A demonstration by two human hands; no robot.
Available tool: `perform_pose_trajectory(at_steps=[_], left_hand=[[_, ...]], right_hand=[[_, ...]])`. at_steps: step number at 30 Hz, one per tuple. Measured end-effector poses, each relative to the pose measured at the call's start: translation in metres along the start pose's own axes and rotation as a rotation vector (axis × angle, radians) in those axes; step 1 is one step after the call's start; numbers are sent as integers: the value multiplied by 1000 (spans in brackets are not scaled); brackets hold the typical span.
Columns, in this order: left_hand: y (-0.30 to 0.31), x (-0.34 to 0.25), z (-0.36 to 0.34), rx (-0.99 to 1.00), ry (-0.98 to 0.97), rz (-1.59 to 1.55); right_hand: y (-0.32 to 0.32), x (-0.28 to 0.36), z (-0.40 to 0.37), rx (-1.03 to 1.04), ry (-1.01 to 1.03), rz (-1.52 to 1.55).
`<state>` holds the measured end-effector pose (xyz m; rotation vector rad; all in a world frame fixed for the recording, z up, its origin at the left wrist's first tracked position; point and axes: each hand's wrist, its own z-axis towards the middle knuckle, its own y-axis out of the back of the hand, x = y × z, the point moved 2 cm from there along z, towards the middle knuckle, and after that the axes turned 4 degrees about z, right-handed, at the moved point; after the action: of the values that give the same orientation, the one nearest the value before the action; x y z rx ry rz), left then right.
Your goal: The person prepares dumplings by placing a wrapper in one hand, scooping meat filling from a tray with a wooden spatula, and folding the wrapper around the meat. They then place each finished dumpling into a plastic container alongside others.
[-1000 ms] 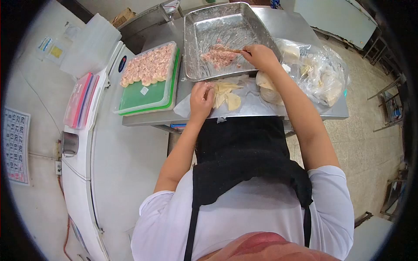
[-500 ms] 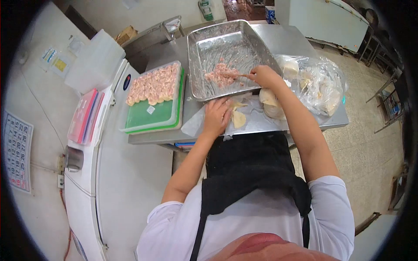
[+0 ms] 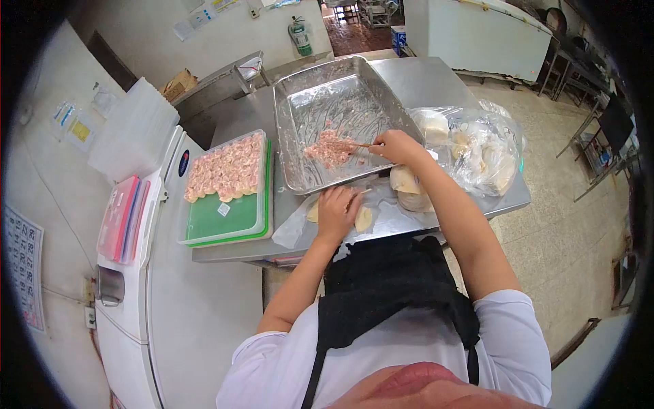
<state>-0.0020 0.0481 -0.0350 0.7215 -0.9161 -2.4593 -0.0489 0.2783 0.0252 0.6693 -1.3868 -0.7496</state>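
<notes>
Nearest the table edge, the left hand (image 3: 337,211) rests on the dumpling wrappers (image 3: 365,219), fingers together; whether it grips one I cannot tell. Beyond it, the right hand (image 3: 395,145) pinches a thin stick (image 3: 359,145), its tip in the minced filling (image 3: 327,148) inside the metal tray (image 3: 340,99)

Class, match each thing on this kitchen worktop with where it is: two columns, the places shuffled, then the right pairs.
Things:
1 minced filling
2 folded dumplings
3 left hand
4 right hand

Places:
A on the wrappers at the near edge
B in the metal tray
C in the green-bottomed container
D gripping a thin stick

Pairs: 1-B; 2-C; 3-A; 4-D
</notes>
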Motion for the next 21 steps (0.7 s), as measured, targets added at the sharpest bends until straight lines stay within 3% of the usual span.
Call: perform_pose_trajectory(at_steps=[5, 12, 21], left_hand=[[8, -3, 1, -103, -68, -78], [10, -10, 6, -82, -72, -94], [14, -13, 9, -62, -108, -55]], right_hand=[[0, -3, 3, 42, 15, 27], [-4, -12, 8, 42, 48, 53], [-3, -14, 14, 229, -58, 152]])
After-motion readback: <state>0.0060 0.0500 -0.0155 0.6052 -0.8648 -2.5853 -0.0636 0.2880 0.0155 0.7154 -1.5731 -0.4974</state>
